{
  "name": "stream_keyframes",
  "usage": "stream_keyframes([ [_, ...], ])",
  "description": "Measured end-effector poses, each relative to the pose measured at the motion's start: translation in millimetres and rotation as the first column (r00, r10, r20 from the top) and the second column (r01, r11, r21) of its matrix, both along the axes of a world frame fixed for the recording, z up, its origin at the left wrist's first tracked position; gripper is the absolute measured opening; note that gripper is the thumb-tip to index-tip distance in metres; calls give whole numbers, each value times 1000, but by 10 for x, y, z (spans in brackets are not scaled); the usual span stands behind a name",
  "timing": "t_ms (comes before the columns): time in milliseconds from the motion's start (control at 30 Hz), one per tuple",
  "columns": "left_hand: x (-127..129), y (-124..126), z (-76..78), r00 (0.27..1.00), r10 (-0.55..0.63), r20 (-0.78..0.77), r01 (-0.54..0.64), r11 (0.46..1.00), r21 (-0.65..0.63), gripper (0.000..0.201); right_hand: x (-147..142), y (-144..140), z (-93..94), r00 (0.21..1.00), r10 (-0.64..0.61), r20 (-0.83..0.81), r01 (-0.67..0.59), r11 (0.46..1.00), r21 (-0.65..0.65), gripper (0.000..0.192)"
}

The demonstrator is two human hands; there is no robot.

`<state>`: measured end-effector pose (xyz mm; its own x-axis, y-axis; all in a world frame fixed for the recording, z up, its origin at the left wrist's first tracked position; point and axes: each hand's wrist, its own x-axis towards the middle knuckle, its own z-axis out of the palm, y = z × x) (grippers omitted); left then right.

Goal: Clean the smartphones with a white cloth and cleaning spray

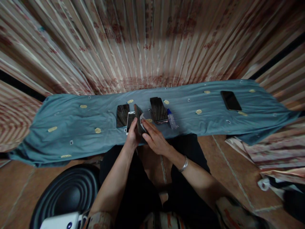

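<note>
My left hand [133, 136] grips a smartphone [137, 110], stood up on edge above the front of the cloth-covered table. My right hand [156, 138], its fingers bent, presses a small pale cloth [142, 117] against the side of that phone facing right. Just left of the held phone lies a white-framed phone [130, 119], partly covered by my left hand. Beside it is a dark phone [122, 114]. To the right of my hands sits a small pile of dark phones [158, 108]. A small clear bottle with a blue top [172, 119] lies against the pile.
A separate black phone [231, 100] lies toward the right end of the teal tablecloth [105, 109]. Pleated curtains [147, 47] hang behind the table. On the floor at lower left are a round black ridged object [69, 190] and a white box-like item [60, 221].
</note>
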<state>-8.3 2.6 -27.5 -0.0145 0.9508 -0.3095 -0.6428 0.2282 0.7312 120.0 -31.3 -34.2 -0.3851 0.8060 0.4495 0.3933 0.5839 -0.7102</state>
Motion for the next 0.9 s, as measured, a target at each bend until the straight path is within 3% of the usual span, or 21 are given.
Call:
stream_keyframes([
  [133,45,-14,-67,998,-34,-53,36,999,32,32,22,63,-29,993,-84,-80,75,992,-105,53],
  [467,103,8,-173,956,47,-289,-34,998,50,44,99,268,-47,930,-249,-271,149,928,-342,46],
  [567,92,21,-233,932,70,-355,-59,997,43,49,114,302,-59,932,-248,-263,147,924,-353,45],
  [733,63,53,-299,899,42,-436,12,993,120,53,127,304,-22,937,-261,-233,170,921,-350,39],
  [900,35,126,-342,866,146,-478,-18,965,262,53,137,315,-16,949,-299,-102,250,909,-334,40],
])
